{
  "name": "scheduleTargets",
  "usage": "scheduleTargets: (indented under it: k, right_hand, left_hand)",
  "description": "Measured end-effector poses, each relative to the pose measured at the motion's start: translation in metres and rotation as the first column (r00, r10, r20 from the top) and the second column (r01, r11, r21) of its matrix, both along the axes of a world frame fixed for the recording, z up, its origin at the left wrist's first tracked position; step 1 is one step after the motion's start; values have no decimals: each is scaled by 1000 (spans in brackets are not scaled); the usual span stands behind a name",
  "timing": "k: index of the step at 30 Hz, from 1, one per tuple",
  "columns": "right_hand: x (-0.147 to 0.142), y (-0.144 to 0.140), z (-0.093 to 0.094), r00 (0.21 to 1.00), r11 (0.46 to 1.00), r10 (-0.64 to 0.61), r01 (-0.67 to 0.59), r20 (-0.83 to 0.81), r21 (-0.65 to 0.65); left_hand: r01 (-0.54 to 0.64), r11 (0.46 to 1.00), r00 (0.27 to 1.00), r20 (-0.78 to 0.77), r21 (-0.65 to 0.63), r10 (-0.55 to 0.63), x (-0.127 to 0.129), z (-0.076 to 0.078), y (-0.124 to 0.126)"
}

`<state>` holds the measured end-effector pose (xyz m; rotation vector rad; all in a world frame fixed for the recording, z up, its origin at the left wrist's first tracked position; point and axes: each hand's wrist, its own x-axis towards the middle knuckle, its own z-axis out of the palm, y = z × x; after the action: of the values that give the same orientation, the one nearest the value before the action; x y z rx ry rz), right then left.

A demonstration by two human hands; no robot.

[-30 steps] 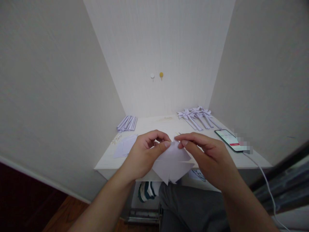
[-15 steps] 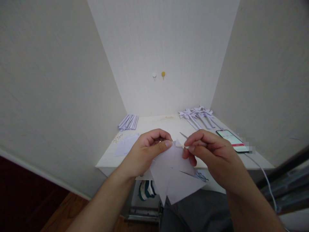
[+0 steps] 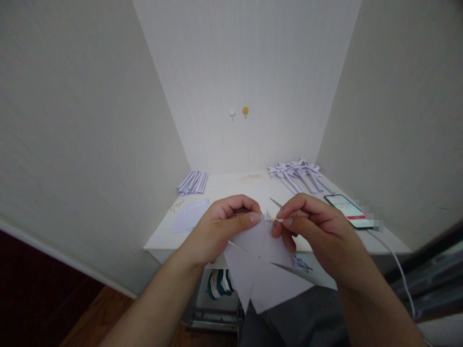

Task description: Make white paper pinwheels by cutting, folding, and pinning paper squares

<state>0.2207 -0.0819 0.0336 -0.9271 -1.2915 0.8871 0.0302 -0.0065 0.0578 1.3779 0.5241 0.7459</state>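
Note:
My left hand (image 3: 220, 231) pinches the top corner of a cut white paper square (image 3: 265, 274) that hangs in front of the table edge, its flaps fanning downward. My right hand (image 3: 318, 231) grips a thin wooden stick (image 3: 272, 219) between thumb and forefinger, with its tip pointing left at the paper corner held by the left fingers. Both hands hover just above the near edge of the white table (image 3: 231, 190).
A bundle of folded paper strips (image 3: 192, 182) lies at the back left, loose white sheets (image 3: 190, 214) nearer. Finished paper pinwheels (image 3: 296, 173) lie at the back right. A phone (image 3: 347, 210) with a white cable (image 3: 400, 270) rests at the right. Walls enclose the table on three sides.
The right hand drew back from the paper and now shows the thin stick. The paper has unfolded and hangs lower, its flaps spread wider.

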Motion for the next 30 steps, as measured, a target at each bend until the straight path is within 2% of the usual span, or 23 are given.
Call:
scheduleTargets:
  k: [10, 16, 23, 30]
  right_hand:
    - [1, 8, -6, 968, 984, 152, -166, -198, -59]
    - [-3, 11, -6, 947, 969, 188, -222, -260, -109]
    - [-4, 12, -10, 970, 975, 163, -187, -181, -124]
    - [-2, 10, -10, 987, 979, 140, -150, -81, -138]
  left_hand:
    - [49, 996, 999, -14, -69, -50, 0, -1, 2]
    - [111, 987, 993, 50, -120, -105, 2, -5, 2]
    - [106, 987, 993, 60, -120, -100, -1, -7, 2]
    - [73, 996, 997, 12, -45, -73, -1, -9, 4]
